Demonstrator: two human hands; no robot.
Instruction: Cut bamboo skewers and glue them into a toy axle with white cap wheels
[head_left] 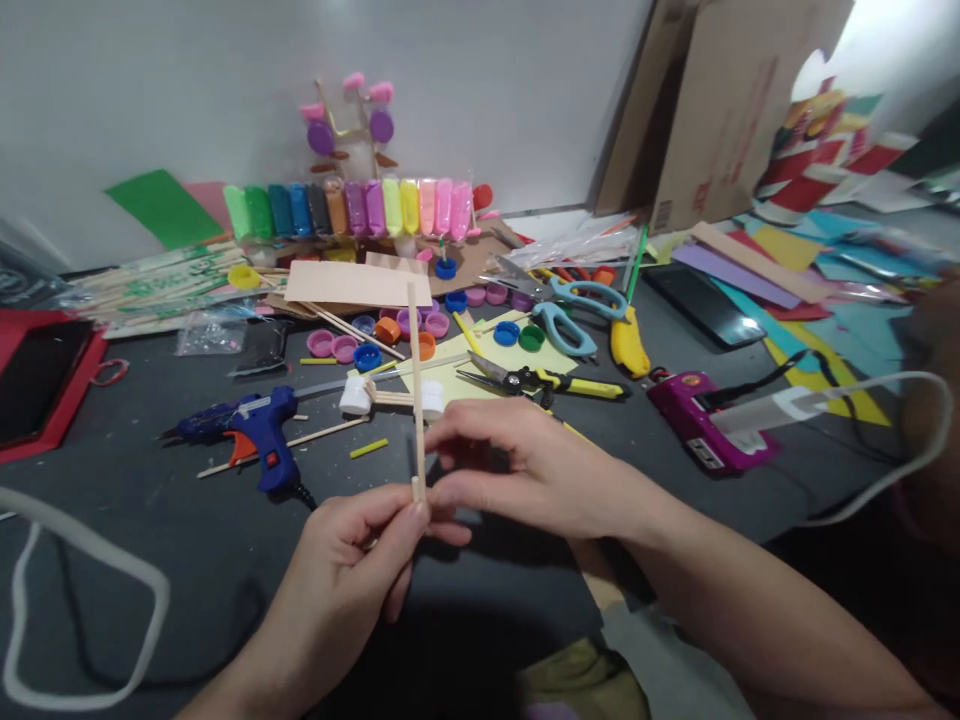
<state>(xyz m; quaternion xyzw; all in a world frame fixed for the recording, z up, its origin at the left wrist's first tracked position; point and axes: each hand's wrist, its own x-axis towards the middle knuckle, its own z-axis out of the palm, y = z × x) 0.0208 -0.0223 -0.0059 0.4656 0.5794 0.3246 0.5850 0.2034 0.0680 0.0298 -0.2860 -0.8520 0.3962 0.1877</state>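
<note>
While steadying the wooden stick [416,380] almost upright, gripped its foot between thumb and fingers of the left hand [352,570], just beside a short wooden piece [415,489]. Brought the right hand [547,480] close from three o'clock, with fingers loosely curled and thumb near the same foot. Could not tell whether gripping anything there or only bracing, with the fingertips partly hidden.

Held both hands above the dark tabletop [187,540], so needed a low, firm pinch against tipping of the long upper end. Called for aligning the foot of the stick with the short piece by small fingertip turns, not wrist swings. Best steadied with forearms quiet and right fingertips clear of the contact line, for an unblocked view. Risked a skewed angle by squeezing too hard or pushing from one side only.

Also called for care towards twelve o'clock, near the white blocks [355,397] and the pale sticks [391,399] between. Left the blue glue gun [279,410] lying at ten o'clock and the yellow-handled snips [592,386] between one and two, both out of hand.
</note>
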